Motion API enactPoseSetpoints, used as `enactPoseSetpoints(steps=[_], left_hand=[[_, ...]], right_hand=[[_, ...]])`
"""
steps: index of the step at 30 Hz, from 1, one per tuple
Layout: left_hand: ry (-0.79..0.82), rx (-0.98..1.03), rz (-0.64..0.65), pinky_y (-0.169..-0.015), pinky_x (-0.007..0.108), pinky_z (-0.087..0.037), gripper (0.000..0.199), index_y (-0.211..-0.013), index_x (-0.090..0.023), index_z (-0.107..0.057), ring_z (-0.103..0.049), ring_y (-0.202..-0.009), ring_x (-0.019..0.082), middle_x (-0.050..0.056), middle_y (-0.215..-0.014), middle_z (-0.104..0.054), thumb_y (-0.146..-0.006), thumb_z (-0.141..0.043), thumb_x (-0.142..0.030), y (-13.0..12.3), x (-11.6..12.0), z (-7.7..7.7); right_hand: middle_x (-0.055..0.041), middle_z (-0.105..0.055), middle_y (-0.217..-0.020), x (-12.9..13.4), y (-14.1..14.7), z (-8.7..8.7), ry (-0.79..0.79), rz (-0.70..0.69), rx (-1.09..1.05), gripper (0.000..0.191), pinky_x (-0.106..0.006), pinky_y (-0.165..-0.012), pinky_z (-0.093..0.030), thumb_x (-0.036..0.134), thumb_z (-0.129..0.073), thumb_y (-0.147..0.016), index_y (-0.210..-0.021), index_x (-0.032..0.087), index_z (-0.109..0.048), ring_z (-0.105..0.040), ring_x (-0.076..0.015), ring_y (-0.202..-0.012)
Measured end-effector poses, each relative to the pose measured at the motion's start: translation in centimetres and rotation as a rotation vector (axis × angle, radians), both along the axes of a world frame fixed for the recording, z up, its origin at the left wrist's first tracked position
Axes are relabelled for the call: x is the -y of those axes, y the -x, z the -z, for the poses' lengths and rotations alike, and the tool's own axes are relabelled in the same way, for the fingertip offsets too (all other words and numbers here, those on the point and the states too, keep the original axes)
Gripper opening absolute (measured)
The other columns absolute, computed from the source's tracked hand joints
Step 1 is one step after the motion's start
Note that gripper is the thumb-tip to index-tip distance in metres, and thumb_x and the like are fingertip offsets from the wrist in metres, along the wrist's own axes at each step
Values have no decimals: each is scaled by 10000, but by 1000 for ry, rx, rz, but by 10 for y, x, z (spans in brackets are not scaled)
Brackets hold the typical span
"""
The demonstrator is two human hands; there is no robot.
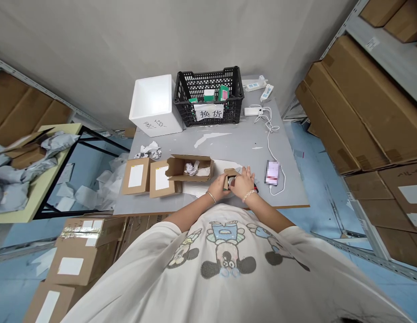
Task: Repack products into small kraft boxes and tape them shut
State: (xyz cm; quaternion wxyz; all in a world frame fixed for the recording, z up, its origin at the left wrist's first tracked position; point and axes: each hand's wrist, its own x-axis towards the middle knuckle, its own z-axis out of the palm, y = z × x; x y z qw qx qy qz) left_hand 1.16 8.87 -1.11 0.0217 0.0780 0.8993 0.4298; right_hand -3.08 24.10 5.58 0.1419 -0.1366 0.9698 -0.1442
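Near the front edge of the table, my left hand [218,188] grips the left side of a small brown cardboard box [230,172]. My right hand [244,183] is at the box's right side, fingers bent over it and partly hiding it. Between the hands, a round, pale-rimmed item [231,181] shows in the box; its kind I cannot make out. Left of my hands stands an open cardboard carton [181,168] with crumpled white paper [192,168] inside. A dark and red object, mostly covered, lies just beyond my right hand.
Two labelled cartons [137,176] stand on the table's left. Behind are a white foam box [158,128] and a black crate [235,114] holding green-and-white boxes. A phone [272,172] on a white cable and power strips [254,111] lie right. Shelves of cartons flank the table.
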Motion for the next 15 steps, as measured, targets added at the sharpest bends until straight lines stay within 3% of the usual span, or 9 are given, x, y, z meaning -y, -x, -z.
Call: enactPoseSetpoints(steps=[8, 12, 15], left_hand=[[98, -10, 39, -979, 521, -465, 809, -1372, -139, -358, -551, -1211, 359, 216, -1317, -517, -692, -781, -251, 1, -10, -2], [94, -4, 35, -994, 513, -458, 810, -1366, -146, -361, -536, -1228, 355, 209, -1319, -514, -672, -775, -199, 2, -9, -3], [89, 22, 12, -992, 508, -463, 811, -1369, -154, -368, -541, -1221, 354, 199, -1313, -520, -666, -772, -192, 0, -6, -4]], right_hand=[[-240, -389, -1476, -4, 13, 17, 65, 14, 46, 447, -698, -1076, -131, 271, -802, -613, -1036, 149, -723, -199, -485, -1407], [-229, -497, -1353, -10, 14, 20, 116, -42, -31, 416, -599, -1107, -219, 281, -754, -631, -1023, 145, -725, -311, -444, -1358], [-204, -512, -1326, -14, 11, 18, 167, -82, -82, 475, -557, -1133, -210, 322, -730, -625, -1065, 146, -701, -320, -411, -1359]])
